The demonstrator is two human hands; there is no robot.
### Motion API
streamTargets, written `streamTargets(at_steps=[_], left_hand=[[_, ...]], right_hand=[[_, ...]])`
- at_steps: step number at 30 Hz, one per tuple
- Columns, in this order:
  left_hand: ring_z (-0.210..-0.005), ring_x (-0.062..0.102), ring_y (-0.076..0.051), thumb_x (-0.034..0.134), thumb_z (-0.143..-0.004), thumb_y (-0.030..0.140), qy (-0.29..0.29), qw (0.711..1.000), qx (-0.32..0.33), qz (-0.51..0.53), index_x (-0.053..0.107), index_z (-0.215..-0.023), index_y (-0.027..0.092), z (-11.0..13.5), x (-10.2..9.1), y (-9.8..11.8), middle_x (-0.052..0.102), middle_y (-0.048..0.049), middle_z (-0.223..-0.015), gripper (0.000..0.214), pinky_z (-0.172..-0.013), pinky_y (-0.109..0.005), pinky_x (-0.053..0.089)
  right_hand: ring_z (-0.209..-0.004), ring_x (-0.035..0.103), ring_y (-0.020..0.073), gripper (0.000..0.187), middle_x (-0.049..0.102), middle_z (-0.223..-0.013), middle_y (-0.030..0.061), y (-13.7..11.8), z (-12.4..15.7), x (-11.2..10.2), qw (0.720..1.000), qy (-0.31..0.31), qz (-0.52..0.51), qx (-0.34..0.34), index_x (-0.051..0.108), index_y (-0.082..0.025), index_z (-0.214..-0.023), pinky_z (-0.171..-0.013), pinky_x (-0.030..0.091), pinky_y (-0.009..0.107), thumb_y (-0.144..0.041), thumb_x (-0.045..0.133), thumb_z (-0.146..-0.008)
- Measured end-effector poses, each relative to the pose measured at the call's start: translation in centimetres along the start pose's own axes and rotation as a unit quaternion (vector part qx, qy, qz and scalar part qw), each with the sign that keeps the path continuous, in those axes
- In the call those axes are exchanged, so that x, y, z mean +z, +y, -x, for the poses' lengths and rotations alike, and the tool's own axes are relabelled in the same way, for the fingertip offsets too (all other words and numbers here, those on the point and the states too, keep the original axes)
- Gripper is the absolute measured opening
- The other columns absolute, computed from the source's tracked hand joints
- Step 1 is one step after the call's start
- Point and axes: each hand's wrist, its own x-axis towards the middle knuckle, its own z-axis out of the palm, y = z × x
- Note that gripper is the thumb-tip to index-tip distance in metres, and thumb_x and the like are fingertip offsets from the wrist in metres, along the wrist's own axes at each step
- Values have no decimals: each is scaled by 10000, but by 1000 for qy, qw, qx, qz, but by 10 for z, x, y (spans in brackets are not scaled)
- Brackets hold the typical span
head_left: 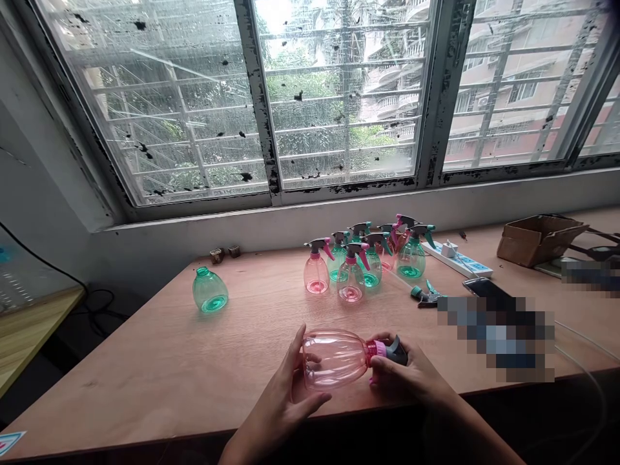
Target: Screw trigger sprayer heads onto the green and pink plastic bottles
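A clear pink spray bottle [335, 358] lies on its side in the air between my hands, close to the table's front edge, its base to the left. My left hand [290, 381] cups the base end, fingers behind and thumb below. The fingers of my right hand [402, 368] are closed round the pink collar and dark spray head [394, 351] at the neck. A green bottle [210, 290] with no spray head stands at the left of the table. A loose green-and-black spray head [427, 296] with its tube lies right of the middle.
Several pink and green spray bottles [351, 278] with heads stand grouped at the back middle. Right of them are a white power strip [458, 259], a dark phone [489, 290] and an open cardboard box [527, 242]. A blurred patch covers something at the right.
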Motion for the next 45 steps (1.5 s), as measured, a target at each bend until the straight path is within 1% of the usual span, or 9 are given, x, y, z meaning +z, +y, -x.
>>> streamTargets(at_steps=[7, 11, 16, 20, 24, 30, 34, 38, 45], left_hand=[[-1191, 585, -248, 714, -859, 272, 7, 1000, -10, -15, -29, -1570, 314, 1, 1, 4, 596, -84, -1247, 1029, -1107, -445, 376], [-1217, 569, -262, 722, -854, 290, 5, 1000, -22, -17, 30, -1576, 277, 0, 0, 4, 592, -110, -1272, 1000, -1109, -445, 377], [-1239, 556, -246, 688, -877, 257, 15, 1000, -7, -24, 4, -1573, 331, 0, 1, 3, 521, -108, -1407, 979, -1121, -420, 361], [-1180, 603, -230, 649, -899, 230, 23, 999, -11, -24, -19, -1567, 362, 1, 3, 4, 620, -66, -1279, 954, -1117, -421, 362], [-1198, 594, -248, 718, -848, 245, 10, 999, -11, -30, -42, -1568, 347, 2, 2, 5, 637, -60, -1256, 1053, -1124, -424, 353], [-1282, 528, -279, 726, -847, 324, 10, 1000, -17, 9, 27, -1580, 297, 0, 1, 4, 414, -131, -1528, 1013, -1136, -439, 352], [-1292, 510, -289, 748, -831, 337, 16, 999, -29, -4, 90, -1580, 275, -1, 0, 5, 514, -128, -1431, 999, -1139, -438, 346], [-1181, 595, -251, 727, -854, 298, 19, 1000, -15, -16, 44, -1578, 305, 0, 0, 5, 632, -87, -1246, 995, -1116, -419, 371], [-1212, 582, -241, 765, -812, 232, 17, 999, -14, -23, -41, -1571, 334, 3, 3, 5, 551, -106, -1400, 1112, -1127, -402, 363]], right_hand=[[-634, 690, 188, 430, 702, -735, 8, 2, -1, -1, 1000, -5, -15, 9, 601, -171, -998, -658, 606, 340, -454, 820, -760], [-633, 686, 174, 389, 703, -728, 6, 2, -1, -1, 1000, -11, -9, 2, 609, -164, -986, -670, 606, 331, -423, 812, -780], [-632, 685, 170, 386, 707, -726, 5, 3, -1, -1, 1000, -14, -7, 1, 600, -163, -1004, -672, 604, 329, -414, 805, -794], [-634, 687, 170, 397, 709, -727, 6, 4, -2, -2, 1000, -16, -11, 5, 597, -163, -1007, -676, 603, 328, -418, 809, -788], [-627, 684, 168, 392, 707, -725, 5, 4, -2, -3, 1000, -16, -15, 6, 600, -163, -994, -671, 603, 328, -422, 809, -787], [-633, 681, 164, 388, 712, -743, 8, 4, -1, -3, 1000, -15, -10, 4, 600, -165, -998, -673, 599, 321, -422, 804, -792], [-634, 679, 169, 390, 708, -738, 8, 3, 0, -2, 1000, -11, -7, 6, 601, -165, -994, -672, 601, 325, -431, 801, -791], [-639, 680, 173, 397, 703, -726, 11, 2, -1, -2, 1000, -10, -3, 5, 601, -160, -1002, -681, 602, 332, -434, 798, -793], [-623, 679, 168, 417, 699, -717, 8, 3, -1, -1, 1000, -13, -19, 11, 589, -162, -1005, -687, 608, 346, -435, 810, -780]])
